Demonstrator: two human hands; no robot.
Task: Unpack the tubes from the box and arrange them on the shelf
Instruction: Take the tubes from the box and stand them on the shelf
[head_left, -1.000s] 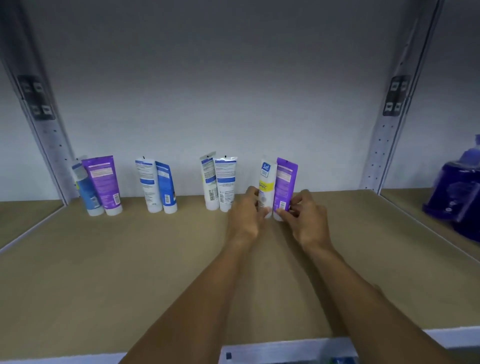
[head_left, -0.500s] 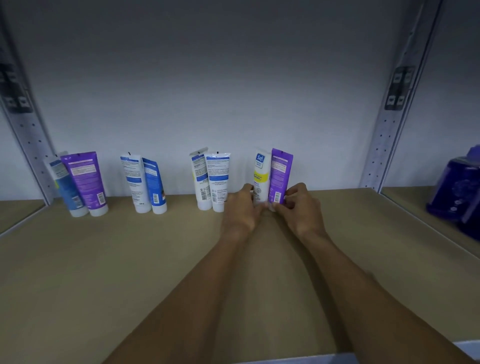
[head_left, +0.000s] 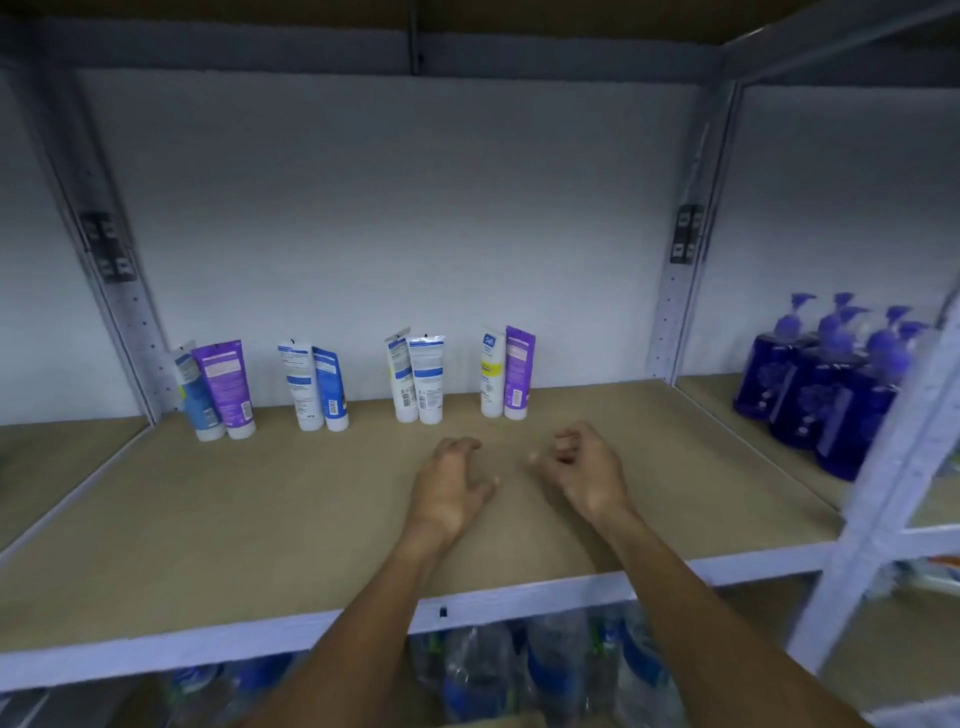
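Head view question from the trainee: where do the tubes (head_left: 423, 379) stand, and what are the hands doing?

Stocker: Four pairs stand cap-down along the back edge of the tan board shelf (head_left: 234, 519), against the pale wall (head_left: 415, 234). The pair nearest the right edge is the white tube with a yellow band (head_left: 492, 376) and the purple plastic tube (head_left: 518, 379), pressed side by side. The left hand (head_left: 452, 483) and right hand (head_left: 587, 473) hover over the shelf's middle, both empty, fingers loosely curled.

Trainee: What makes the next placement good?

Stocker: The box isn't in view, so I'd guess fetching comes next. Set each new pair cap-down at the back edge, toward the right corner, matching the gap. Lean them on the wall and let go slowly, because such tubes probably tip. Stay clear of the dark blue pump bottles (head_left: 831, 389) in the neighbouring bay.
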